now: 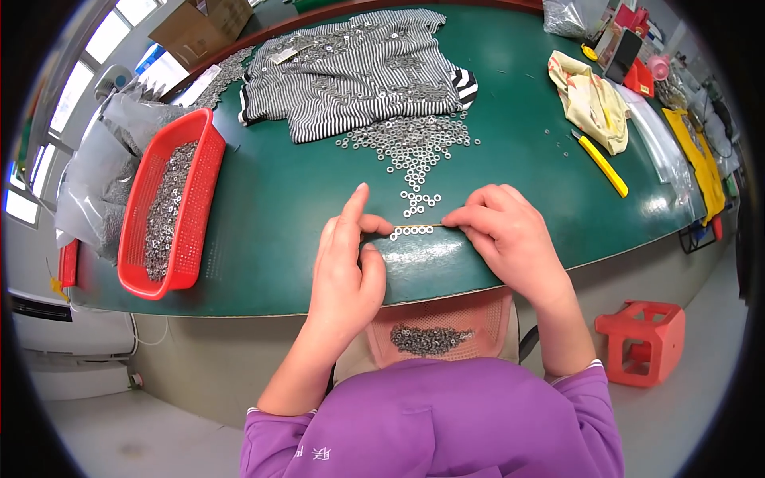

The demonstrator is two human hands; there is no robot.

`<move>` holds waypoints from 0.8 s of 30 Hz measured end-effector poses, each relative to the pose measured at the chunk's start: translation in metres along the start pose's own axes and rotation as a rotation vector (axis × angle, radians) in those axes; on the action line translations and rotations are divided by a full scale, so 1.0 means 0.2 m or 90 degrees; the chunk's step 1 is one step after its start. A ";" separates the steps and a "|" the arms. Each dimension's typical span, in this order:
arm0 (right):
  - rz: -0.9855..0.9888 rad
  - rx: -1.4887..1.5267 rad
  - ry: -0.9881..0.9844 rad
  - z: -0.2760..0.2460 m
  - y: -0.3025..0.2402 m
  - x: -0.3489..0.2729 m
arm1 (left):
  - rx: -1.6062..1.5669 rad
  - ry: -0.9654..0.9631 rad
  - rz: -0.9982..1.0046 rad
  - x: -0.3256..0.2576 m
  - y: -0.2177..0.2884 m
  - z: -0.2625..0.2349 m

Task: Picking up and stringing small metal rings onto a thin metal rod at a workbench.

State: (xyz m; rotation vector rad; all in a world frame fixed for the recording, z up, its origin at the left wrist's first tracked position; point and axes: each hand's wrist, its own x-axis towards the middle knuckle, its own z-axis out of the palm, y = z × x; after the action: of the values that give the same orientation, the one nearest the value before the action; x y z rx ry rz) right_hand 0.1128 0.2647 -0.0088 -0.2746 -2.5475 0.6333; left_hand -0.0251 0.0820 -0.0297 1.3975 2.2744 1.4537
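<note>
Washers [412,230] sit in a short row, seemingly on a thin rod, mostly hidden. Right hand [510,239] pinches its end; left hand [348,267] points its forefinger, other fingers curled.

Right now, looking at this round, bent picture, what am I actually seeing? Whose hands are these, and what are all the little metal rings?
There is no machine here: a camera worn on a person's head looks down at their own two bare hands, and its wide lens bends straight edges. The person in purple sleeves sits at a green table. Between the left hand and the right hand lies a short row of small metal washers, which seem strung on a thin rod that the right fingers pinch; the left forefinger points up beside its end. More loose washers spill from a striped cloth. A red basket on the left holds many more, and another basket sits at the person's lap. A yellow knife lies to the right.
</note>
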 end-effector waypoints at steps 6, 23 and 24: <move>-0.018 0.011 -0.017 0.00 -0.01 0.01 | -0.015 0.013 0.004 0.00 -0.01 0.01; 0.130 -0.053 0.059 -0.19 0.14 -0.15 | 0.102 -0.095 0.047 0.08 0.06 0.01; 0.130 -0.054 0.059 -0.18 0.14 -0.14 | 0.106 -0.110 0.057 0.08 0.06 0.02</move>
State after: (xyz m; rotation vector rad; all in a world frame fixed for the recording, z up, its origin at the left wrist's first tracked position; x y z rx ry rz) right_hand 0.1575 0.2946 -0.0065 -0.5861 -2.4784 0.5739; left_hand -0.0259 0.0978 -0.0164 1.6208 2.2947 1.1354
